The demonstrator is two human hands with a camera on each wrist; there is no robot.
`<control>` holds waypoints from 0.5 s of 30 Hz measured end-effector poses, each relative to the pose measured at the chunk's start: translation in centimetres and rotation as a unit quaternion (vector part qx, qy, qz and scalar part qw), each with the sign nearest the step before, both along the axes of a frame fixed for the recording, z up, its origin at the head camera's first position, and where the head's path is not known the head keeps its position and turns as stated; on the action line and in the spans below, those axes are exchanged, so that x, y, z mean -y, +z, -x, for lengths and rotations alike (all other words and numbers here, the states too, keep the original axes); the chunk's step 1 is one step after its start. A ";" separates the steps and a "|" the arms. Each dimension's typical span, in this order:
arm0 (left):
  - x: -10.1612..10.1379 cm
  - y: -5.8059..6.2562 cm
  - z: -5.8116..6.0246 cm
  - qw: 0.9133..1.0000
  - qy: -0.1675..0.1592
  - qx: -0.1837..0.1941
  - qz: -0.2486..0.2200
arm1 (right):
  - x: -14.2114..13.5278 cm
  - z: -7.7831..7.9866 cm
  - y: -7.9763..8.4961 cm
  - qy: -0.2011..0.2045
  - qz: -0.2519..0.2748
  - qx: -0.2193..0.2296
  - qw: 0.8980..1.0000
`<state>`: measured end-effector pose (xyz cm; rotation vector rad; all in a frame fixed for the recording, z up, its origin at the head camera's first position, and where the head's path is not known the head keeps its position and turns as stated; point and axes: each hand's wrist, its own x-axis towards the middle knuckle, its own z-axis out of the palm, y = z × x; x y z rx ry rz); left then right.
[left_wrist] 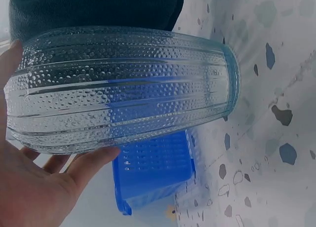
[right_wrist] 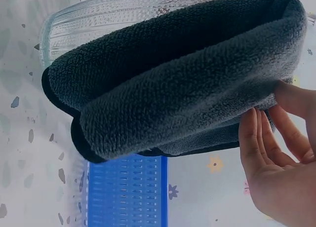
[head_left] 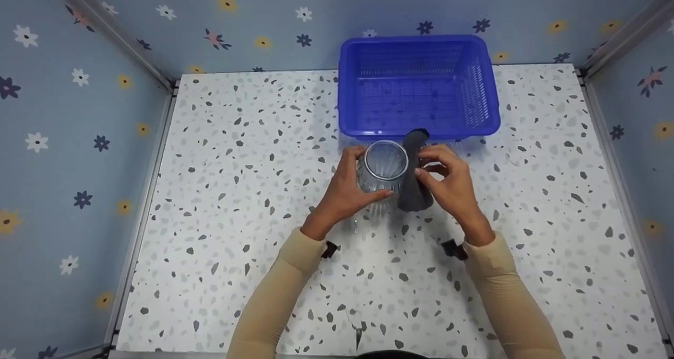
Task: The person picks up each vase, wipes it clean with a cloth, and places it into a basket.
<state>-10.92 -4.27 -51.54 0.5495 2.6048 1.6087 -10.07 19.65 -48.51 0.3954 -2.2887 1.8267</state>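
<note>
In the head view, my left hand [head_left: 343,188] grips a clear glass vase [head_left: 385,161] from its left side, thumb along the near side. Its round mouth faces up toward the head camera. Long ribs and small raised dots cover the glass [left_wrist: 123,91] in the left wrist view. My right hand [head_left: 452,182] pinches a dark grey cloth [head_left: 415,193] between thumb and fingertips, just right of the vase. Thick, fuzzy and folded over, the cloth [right_wrist: 182,98] has black edging and overlaps the vase in the right wrist view.
Just beyond both hands, a blue plastic basket [head_left: 347,93] with slotted sides stands against the back wall. The speckled white tabletop [head_left: 237,190] spreads around it. Flower-patterned panels [head_left: 79,138] enclose the table at the left, back and right.
</note>
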 end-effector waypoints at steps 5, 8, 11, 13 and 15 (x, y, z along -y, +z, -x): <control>-0.4 0.0 -0.2 1.000 0.016 -0.003 -0.006 | 0.0 0.0 0.3 -0.008 -0.017 0.003 1.000; -0.5 0.0 -0.2 1.000 0.014 -0.010 -0.008 | 0.0 0.0 0.6 -0.015 -0.035 0.007 0.999; -0.5 0.0 -0.1 1.000 0.008 -0.025 0.000 | 0.0 0.0 0.8 -0.024 -0.054 0.010 0.998; -0.4 0.0 -0.1 0.999 0.008 -0.032 0.007 | 0.0 0.0 1.0 -0.030 -0.065 0.012 0.997; -0.4 0.1 -0.1 0.999 0.010 -0.032 0.012 | 0.1 0.0 1.1 -0.032 -0.074 0.012 0.997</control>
